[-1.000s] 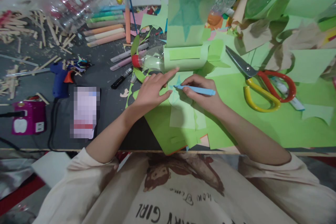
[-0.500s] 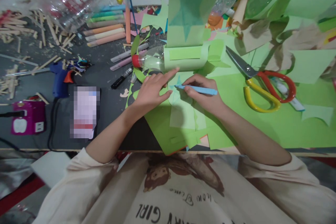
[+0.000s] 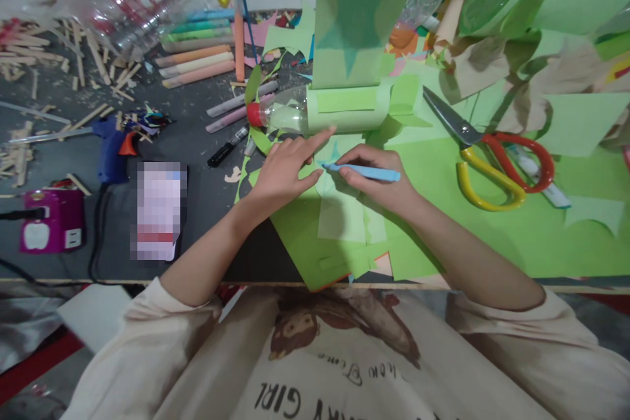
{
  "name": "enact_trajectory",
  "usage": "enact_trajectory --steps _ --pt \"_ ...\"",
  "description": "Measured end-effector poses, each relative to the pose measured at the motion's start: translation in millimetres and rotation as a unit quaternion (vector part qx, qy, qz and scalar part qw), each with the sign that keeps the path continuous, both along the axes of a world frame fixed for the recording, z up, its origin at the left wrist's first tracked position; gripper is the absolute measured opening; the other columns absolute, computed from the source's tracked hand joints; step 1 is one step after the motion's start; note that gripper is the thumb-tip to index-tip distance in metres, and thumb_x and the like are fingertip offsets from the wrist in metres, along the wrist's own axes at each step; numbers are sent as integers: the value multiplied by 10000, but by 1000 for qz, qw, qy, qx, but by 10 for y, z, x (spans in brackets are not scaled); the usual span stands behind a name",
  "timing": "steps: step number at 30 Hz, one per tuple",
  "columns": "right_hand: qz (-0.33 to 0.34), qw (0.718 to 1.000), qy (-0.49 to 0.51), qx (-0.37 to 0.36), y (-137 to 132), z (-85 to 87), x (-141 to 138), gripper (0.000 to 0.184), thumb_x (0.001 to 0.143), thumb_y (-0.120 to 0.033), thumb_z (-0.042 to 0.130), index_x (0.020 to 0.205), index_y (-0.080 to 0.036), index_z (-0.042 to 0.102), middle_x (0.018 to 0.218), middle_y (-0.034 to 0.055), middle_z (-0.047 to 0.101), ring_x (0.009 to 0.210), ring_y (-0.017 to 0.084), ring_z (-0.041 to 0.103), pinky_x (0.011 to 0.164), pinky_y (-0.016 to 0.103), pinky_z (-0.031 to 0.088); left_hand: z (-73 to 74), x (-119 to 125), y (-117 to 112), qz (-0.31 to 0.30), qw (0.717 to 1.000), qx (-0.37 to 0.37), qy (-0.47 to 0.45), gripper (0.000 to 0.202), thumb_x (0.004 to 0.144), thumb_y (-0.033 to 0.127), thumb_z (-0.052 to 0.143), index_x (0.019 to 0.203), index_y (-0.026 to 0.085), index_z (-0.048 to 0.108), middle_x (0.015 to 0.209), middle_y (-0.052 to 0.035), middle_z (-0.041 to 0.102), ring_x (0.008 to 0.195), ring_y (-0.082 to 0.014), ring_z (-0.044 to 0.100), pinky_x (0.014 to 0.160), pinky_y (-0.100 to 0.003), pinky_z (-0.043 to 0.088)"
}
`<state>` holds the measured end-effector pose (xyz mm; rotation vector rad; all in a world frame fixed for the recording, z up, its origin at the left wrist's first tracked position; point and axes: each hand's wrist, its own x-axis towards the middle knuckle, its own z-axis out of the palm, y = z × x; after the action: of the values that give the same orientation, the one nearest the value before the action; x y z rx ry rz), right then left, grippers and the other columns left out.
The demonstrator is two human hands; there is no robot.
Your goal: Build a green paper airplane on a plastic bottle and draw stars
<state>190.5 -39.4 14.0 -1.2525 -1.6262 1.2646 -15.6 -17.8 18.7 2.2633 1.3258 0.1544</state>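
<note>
My right hand (image 3: 381, 177) is closed around a light blue felt-tip marker (image 3: 374, 172), its tip on a pale green sheet of paper (image 3: 342, 216). Under the tip is a small blue star drawing (image 3: 335, 152), partly hidden by the fingers. My left hand (image 3: 290, 167) lies with fingers spread, holding down the left side of the sheet. Just beyond the hands lies a plastic bottle (image 3: 290, 111) with a red cap, wrapped in pale green paper. Behind it rises a green paper piece (image 3: 367, 13) bearing a large blue star.
Scissors (image 3: 465, 131) with red and yellow handles lie to the right on green paper (image 3: 433, 236). To the left are a blue glue gun (image 3: 112, 151), a phone (image 3: 158, 210), a purple power adapter (image 3: 53, 220) and a black marker (image 3: 229, 146). Several markers (image 3: 199, 56) and wood sticks lie farther back.
My right hand has shifted slightly left with the blue marker, moving its tip across the small star. My left hand stays in place.
</note>
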Motion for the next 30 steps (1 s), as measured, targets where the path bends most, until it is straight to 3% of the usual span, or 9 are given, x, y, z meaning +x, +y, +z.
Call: enact_trajectory --steps 10,22,30 --pt "4 1000 -5 -6 4 -7 -1 131 785 -312 654 717 -201 640 655 2 652 568 134 528 543 281 389 17 16 8 -3 1000 -4 7 624 942 297 524 1550 270 383 1003 -55 652 920 -235 568 863 -323 387" --pt "-53 999 14 3 9 10 -24 87 748 -286 647 705 -214 622 651 0 657 584 146 558 551 295 421 -6 4 -2 -1 1000 -4 1 614 961 314 511 1557 269 371 994 -54 640 925 -233 570 885 -321 393" --pt "-13 1000 5 -19 9 18 -9 72 714 -257 624 668 -203 636 595 -8 621 532 127 499 512 286 375 13 13 4 -3 1000 -7 5 632 941 307 526 1554 273 377 989 -52 648 909 -233 559 848 -316 388"
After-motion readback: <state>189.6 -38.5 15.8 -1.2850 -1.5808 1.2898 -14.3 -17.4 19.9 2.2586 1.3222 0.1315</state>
